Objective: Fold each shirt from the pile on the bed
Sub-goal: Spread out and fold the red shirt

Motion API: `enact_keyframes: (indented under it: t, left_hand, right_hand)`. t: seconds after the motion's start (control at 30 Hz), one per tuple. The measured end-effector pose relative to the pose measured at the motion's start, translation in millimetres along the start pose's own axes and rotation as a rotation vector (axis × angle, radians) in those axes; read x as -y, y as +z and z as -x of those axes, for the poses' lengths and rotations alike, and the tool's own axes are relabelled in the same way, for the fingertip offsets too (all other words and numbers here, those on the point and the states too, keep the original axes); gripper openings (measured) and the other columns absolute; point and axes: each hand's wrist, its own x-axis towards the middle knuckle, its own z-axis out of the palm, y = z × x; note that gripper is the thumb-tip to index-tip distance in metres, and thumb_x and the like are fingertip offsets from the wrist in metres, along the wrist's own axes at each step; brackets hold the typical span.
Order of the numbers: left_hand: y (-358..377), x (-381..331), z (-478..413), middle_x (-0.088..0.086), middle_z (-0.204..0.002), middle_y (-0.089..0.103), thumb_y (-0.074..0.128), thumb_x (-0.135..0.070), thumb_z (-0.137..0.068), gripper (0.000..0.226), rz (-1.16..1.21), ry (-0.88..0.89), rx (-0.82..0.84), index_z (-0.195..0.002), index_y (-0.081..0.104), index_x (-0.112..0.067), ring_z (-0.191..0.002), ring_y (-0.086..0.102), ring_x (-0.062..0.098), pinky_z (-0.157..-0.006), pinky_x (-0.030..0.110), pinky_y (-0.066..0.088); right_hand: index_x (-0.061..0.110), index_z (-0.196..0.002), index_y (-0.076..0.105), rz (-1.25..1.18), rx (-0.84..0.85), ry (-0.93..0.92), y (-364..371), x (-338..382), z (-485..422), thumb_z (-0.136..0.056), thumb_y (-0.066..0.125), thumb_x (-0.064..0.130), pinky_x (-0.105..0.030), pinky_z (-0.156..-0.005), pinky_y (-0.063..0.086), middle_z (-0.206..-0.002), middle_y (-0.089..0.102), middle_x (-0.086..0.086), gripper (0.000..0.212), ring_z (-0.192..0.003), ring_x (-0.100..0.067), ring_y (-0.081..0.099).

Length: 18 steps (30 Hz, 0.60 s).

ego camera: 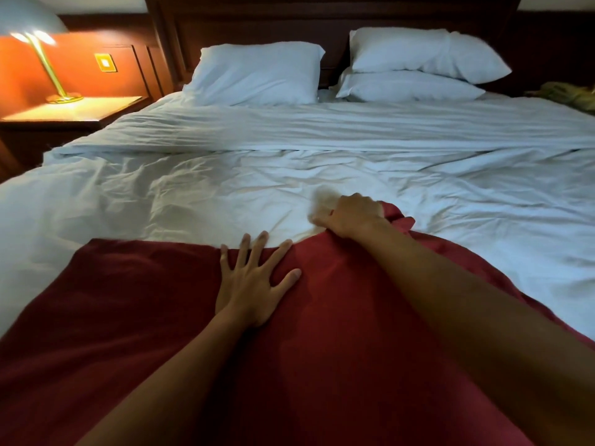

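1. Bedroom, dim. Dark wooden headboard (257,24); lit lamp (48,66) on the bedside table (74,112) to the left.
2. Bed (322,175) under a rumpled white duvet; three white pillows (254,74) at the head, two of them stacked on the right.
3. Red shirt (145,300) spread across the near end of the bed, mostly flat, far edge running left to right.
4. Left grip (251,284): wide, fingers splayed, palm pressing flat on the shirt just inside its far edge.
5. Right grip (354,215): fingers curled tight round a bunched part of the shirt's far edge, slightly beyond the left grip. Motion blur at the knuckles.
6. Crumpled olive-green cloth (570,94) at the far right edge of the bed, well apart from the shirt.
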Motion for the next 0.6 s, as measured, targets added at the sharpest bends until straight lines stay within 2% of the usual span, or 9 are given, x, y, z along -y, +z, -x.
enact_keyframes:
  t: [0.07,0.1,0.17,0.27,0.37,0.43,0.47,0.53,0.6]
  left_hand:
    - [-0.8,-0.7,0.3,-0.007,-0.168,-0.003,-0.009,-0.086,-0.077,0.077,0.001,0.002,0.004,-0.15,-0.005,-0.06,-0.154,-0.013,0.022,-0.119,0.061,-0.008]
    - [-1.3,-0.7,0.4,-0.006,-0.168,-0.004,-0.008,-0.085,-0.078,0.076,0.0,0.003,0.009,-0.15,-0.005,-0.06,-0.154,-0.013,0.022,-0.119,0.061,-0.009]
    - [-1.5,-0.1,0.4,-0.006,-0.168,-0.004,-0.006,-0.084,-0.08,0.075,-0.006,0.006,0.015,-0.15,-0.005,-0.059,-0.154,-0.013,0.022,-0.119,0.061,-0.009]
    - [0.0,0.5,0.3,-0.005,-0.168,-0.001,-0.004,-0.084,-0.081,0.074,0.003,0.013,-0.002,-0.151,-0.002,-0.059,-0.154,-0.011,0.023,-0.119,0.061,-0.009]
    - [-0.3,0.4,-0.1,-0.005,-0.168,0.001,-0.002,-0.084,-0.082,0.074,0.012,0.016,-0.011,-0.151,0.0,-0.058,-0.154,-0.01,0.023,-0.119,0.061,-0.008]
    - [-1.1,0.6,-0.2,-0.005,-0.168,0.0,-0.002,-0.084,-0.082,0.074,0.004,0.013,-0.003,-0.151,-0.001,-0.058,-0.154,-0.01,0.023,-0.119,0.061,-0.008]
    - [-1.3,0.8,-0.1,-0.006,-0.168,0.0,-0.002,-0.084,-0.082,0.074,0.001,0.012,0.001,-0.151,-0.002,-0.058,-0.154,-0.01,0.023,-0.119,0.061,-0.008]
    - [-1.2,0.8,-0.1,-0.006,-0.168,0.0,-0.003,-0.084,-0.081,0.075,-0.001,0.011,0.003,-0.151,-0.002,-0.058,-0.154,-0.01,0.023,-0.119,0.061,-0.007]
    - [-0.7,0.7,-0.1,-0.006,-0.168,0.0,-0.004,-0.085,-0.08,0.076,0.004,0.01,0.006,-0.151,-0.002,-0.058,-0.154,-0.01,0.022,-0.119,0.061,-0.007]
  right_hand:
    - [0.01,-0.124,0.06,0.061,-0.059,-0.019,9.6,10.2,-1.1,-0.099,0.043,0.026,-0.037,-0.088,0.045,-0.126,0.059,-0.01,0.034,-0.117,-0.031,0.057]
    - [0.009,-0.123,0.06,0.085,-0.094,-0.023,13.3,13.0,-2.5,-0.098,0.044,0.015,-0.039,-0.09,0.047,-0.125,0.06,-0.01,0.03,-0.116,-0.031,0.058]
    - [0.008,-0.12,0.06,0.081,-0.164,-0.029,19.4,13.9,-5.6,-0.097,0.045,0.007,-0.04,-0.089,0.05,-0.121,0.061,-0.011,0.028,-0.115,-0.032,0.059]
    - [0.009,-0.117,0.058,-0.048,-0.326,-0.088,28.2,11.8,-5.2,-0.1,0.045,0.016,-0.038,-0.08,0.045,-0.117,0.063,-0.012,0.023,-0.11,-0.032,0.058]
    - [0.016,-0.098,0.062,-0.33,-0.244,-0.187,32.9,0.9,-3.2,-0.099,0.044,0.043,-0.038,-0.079,0.043,-0.103,0.068,-0.009,0.033,-0.1,-0.032,0.061]
    - [0.02,-0.103,0.066,-0.525,-0.213,-0.193,29.1,-11.0,-0.4,-0.099,0.041,0.049,-0.037,-0.086,0.045,-0.105,0.07,-0.005,0.039,-0.103,-0.028,0.062]
    - [0.021,-0.112,0.066,-0.544,-0.253,-0.179,27.7,-17.9,-0.1,-0.1,0.04,0.049,-0.038,-0.092,0.046,-0.112,0.069,-0.005,0.041,-0.108,-0.027,0.061]
    - [0.021,-0.124,0.062,-0.386,-0.292,-0.114,30.3,-32.6,-2.1,-0.101,0.033,0.049,-0.043,-0.101,0.042,-0.125,0.064,-0.009,0.047,-0.118,-0.03,0.056]
    - [0.024,-0.136,0.054,-0.202,-0.147,-0.047,40.0,-43.0,-4.5,-0.101,0.026,0.051,-0.053,-0.11,0.032,-0.141,0.051,-0.011,0.052,-0.132,-0.034,0.044]
